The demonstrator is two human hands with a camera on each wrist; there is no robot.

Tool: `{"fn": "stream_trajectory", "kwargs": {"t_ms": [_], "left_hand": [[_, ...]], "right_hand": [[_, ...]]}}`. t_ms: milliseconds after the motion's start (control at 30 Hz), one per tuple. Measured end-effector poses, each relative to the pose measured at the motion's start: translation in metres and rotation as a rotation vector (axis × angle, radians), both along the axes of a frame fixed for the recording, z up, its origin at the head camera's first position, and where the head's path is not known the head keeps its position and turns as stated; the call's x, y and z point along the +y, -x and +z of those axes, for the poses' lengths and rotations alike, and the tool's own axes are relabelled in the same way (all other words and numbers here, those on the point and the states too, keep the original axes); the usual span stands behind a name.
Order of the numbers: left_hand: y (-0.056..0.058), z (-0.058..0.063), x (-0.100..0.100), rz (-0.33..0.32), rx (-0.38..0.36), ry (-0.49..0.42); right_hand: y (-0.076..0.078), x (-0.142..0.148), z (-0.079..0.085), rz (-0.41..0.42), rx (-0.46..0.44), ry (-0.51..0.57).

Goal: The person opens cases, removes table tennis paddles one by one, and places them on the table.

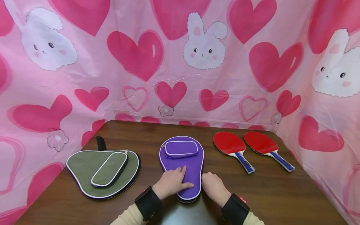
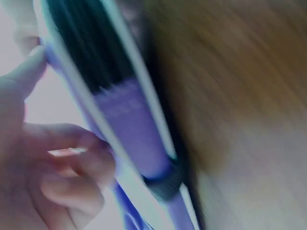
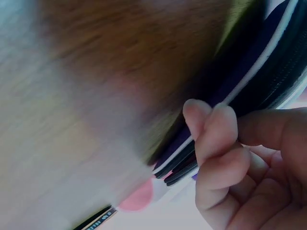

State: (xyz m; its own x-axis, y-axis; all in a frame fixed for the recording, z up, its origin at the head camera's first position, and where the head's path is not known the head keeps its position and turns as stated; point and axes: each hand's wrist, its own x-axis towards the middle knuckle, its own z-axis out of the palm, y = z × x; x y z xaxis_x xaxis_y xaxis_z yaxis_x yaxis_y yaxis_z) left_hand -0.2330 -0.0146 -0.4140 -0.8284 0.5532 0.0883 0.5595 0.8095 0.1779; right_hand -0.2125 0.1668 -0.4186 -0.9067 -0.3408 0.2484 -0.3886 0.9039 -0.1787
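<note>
A purple table tennis bat case (image 1: 188,168) with white piping lies flat on the table, its narrow end towards me and its small front pocket (image 1: 181,148) at the far end. My left hand (image 1: 172,182) rests on the lower part of the case, index finger and thumb spread, the other fingers partly bent. At the case's right edge my right hand (image 1: 214,187) pinches the zipper side between thumb and curled fingers. The right wrist view shows the black zipper band (image 3: 283,72) running into this pinch; the pull itself is hidden by the fingers.
To the left lies an olive green bat case (image 1: 81,168) with a pocket and a black strap (image 1: 101,143). Two red table tennis bats (image 1: 229,142) (image 1: 261,142) with blue handles lie at the right. A pink heart-print curtain (image 1: 168,72) borders the brown table (image 1: 281,193).
</note>
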Motion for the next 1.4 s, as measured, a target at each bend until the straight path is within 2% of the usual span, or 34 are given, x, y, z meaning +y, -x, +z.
{"fn": "stream_trajectory", "kwargs": {"t_ms": [67, 200, 267, 367, 467, 733, 867, 1033, 1233, 1400], "left_hand": [[0.007, -0.002, -0.006, -0.088, 0.059, -0.007], [0.023, -0.004, -0.021, -0.321, 0.143, 0.009], [0.029, -0.004, -0.026, -0.411, 0.118, 0.021], [0.032, -0.003, -0.028, -0.45, 0.034, 0.036], [0.031, -0.004, -0.024, -0.422, -0.011, 0.039], [0.021, -0.002, 0.0, -0.315, 0.161, 0.122], [0.017, 0.001, 0.011, -0.303, 0.16, 0.155], [0.015, 0.001, 0.019, -0.288, 0.161, 0.176], [0.013, 0.001, 0.026, -0.243, 0.158, 0.142], [0.014, 0.0, 0.035, -0.17, 0.218, 0.147]], "right_hand": [[0.001, -0.001, -0.001, 0.003, -0.005, 0.009], [0.002, -0.002, -0.004, 0.011, -0.031, 0.037], [0.003, -0.002, -0.006, 0.019, -0.044, 0.045], [0.005, -0.001, -0.007, 0.017, -0.07, 0.06], [0.009, 0.002, -0.008, 0.003, -0.071, 0.06], [0.03, 0.014, -0.006, -0.053, -0.081, 0.078], [0.042, 0.02, -0.009, -0.079, -0.056, 0.065], [0.051, 0.023, -0.01, -0.1, -0.07, 0.05], [0.051, 0.025, -0.007, -0.108, -0.097, 0.051], [0.043, 0.03, -0.001, -0.1, -0.116, 0.068]]}}
